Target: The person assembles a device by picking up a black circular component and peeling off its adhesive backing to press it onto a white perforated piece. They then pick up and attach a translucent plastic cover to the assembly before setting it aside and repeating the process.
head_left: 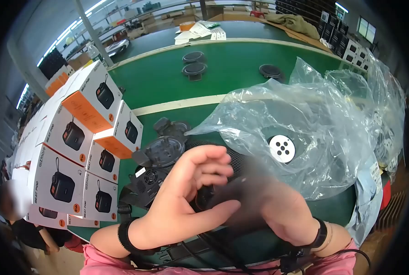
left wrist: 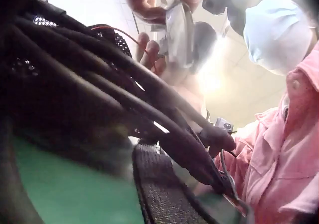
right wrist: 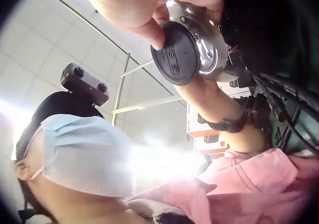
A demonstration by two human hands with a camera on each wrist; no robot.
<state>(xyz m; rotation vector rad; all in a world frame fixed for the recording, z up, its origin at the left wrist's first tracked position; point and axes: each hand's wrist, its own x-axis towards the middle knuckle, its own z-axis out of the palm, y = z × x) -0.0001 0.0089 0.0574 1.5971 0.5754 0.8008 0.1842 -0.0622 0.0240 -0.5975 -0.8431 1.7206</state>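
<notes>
My right hand (head_left: 284,206) pinches a round black cap with raised symbols (right wrist: 172,59), its thumb on the cap's face. A silvery rounded part (right wrist: 212,47) sits right against the cap. In the head view the held piece is a dark blur. My left hand (head_left: 186,197) is beside it, fingers loosely bent, thumb stretched toward the blur. The left thumb tip overlaps the dark piece there. Behind the left hand lie black speaker parts (head_left: 156,178) and a black perforated grille (head_left: 236,160). Dark cables (left wrist: 129,89) cross the left wrist view.
White-and-orange boxes (head_left: 60,181) stand stacked at left. A large clear plastic bag (head_left: 332,146) spreads over the right side, beside a white disc with black dots (head_left: 282,149). Several round black parts (head_left: 194,68) sit farther back on the green table (head_left: 154,91). Cables (head_left: 222,250) run along the near edge.
</notes>
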